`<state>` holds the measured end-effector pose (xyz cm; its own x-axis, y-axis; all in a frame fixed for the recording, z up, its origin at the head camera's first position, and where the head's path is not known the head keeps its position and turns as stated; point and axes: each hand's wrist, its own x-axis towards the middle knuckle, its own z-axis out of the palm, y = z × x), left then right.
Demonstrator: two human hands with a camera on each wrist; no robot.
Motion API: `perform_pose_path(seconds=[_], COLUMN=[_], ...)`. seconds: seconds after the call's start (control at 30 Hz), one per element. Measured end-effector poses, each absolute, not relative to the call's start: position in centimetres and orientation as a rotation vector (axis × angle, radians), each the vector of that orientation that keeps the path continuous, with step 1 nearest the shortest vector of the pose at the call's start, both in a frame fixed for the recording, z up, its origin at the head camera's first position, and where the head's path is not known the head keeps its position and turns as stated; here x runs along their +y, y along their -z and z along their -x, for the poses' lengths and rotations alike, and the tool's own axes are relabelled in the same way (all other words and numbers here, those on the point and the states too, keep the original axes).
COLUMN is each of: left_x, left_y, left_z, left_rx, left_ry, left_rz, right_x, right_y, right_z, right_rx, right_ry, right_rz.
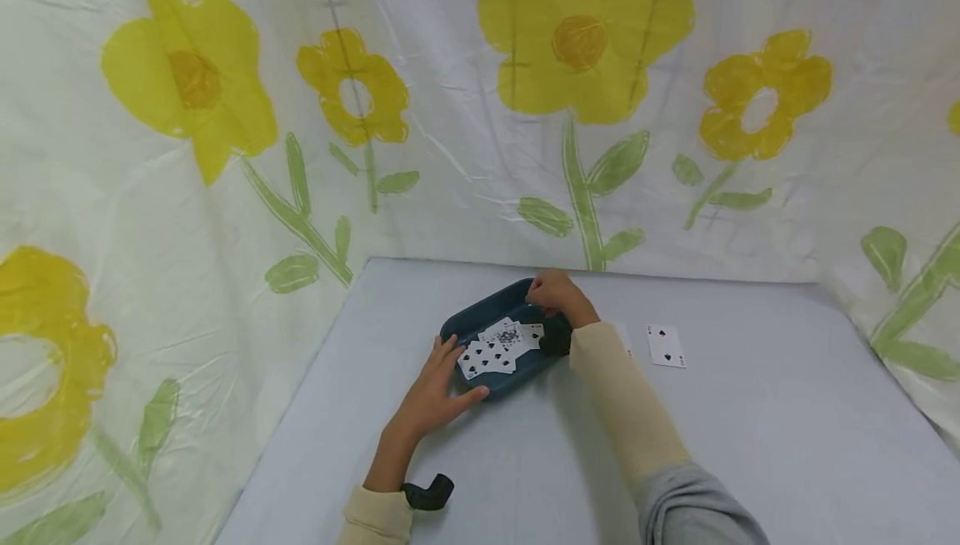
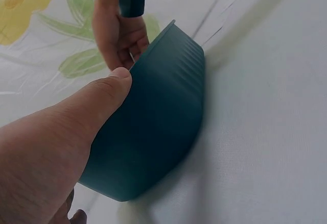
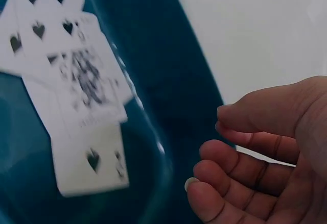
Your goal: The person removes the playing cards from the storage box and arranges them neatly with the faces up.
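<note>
A dark teal plastic tray (image 1: 487, 313) stands at an angle on the table, with several playing cards (image 1: 491, 355) face up in a loose overlapping pile inside it. Most show spades; one card (image 3: 87, 81) carries a dark figure. My left hand (image 1: 431, 391) holds the tray's left end, its thumb along the outer wall with the tip at the rim. Over the far right rim hangs my right hand (image 1: 557, 295), fingers loosely curled, thumb and index tips close together, no card between them. Those fingertips overlap the rim in the right wrist view.
A two of spades (image 1: 665, 347) lies face up on the white table (image 1: 765, 412), right of the tray. Another card (image 1: 624, 340) beside it is partly hidden by the right sleeve. Behind the table hangs a white curtain (image 1: 442, 112) with yellow flowers.
</note>
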<state>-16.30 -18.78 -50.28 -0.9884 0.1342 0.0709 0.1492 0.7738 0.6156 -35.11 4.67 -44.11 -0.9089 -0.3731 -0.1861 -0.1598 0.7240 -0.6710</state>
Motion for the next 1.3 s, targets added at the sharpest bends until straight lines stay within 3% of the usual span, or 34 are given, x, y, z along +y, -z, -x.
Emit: perform_pose_path(seconds=[0.63,1.3], left_x=[-19.1,-18.9], left_y=[49.9,50.2], left_z=[16.0,16.0], left_rx=[-2.910,-2.904], left_ry=[1.055,1.096], left_rz=[0.269,0.290], right_x=[-2.4,-4.3], right_y=[45.5,47.5], right_z=[33.2,31.6], right_rx=[2.613,2.524], right_ry=[0.891,0.676], right_rz=[0.437,0.602])
